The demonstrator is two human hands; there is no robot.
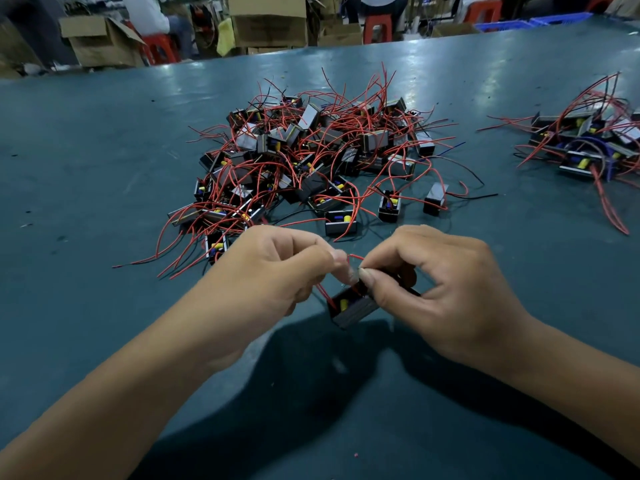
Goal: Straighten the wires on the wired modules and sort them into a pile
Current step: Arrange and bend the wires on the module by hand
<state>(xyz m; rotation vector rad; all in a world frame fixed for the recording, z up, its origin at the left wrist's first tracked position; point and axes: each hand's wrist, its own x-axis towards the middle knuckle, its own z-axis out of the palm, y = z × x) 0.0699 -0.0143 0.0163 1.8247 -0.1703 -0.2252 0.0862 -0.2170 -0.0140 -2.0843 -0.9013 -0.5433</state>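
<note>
Head view. The right hand is gripping a black module between curled thumb and fingers, holding it just above the table, open face upward, a yellow component showing inside. The left hand is pinching the module's red wire between thumb and forefinger, close against the right fingertips; the wire is looping up from the module between the two hands. A second red strand is running from the module's near-left corner up under the left hand.

The table is showing a dark teal, glossy surface with scattered specks. A large tangled heap of modules with red and black leads is lying beyond the hands, at centre. A smaller pile is lying well apart at the far right. Beyond the table edge, cardboard boxes, red stools and blue crates are standing on the floor.

Both forearms are reaching in from the lower corners and converging at centre, casting shadows on the table below.
</note>
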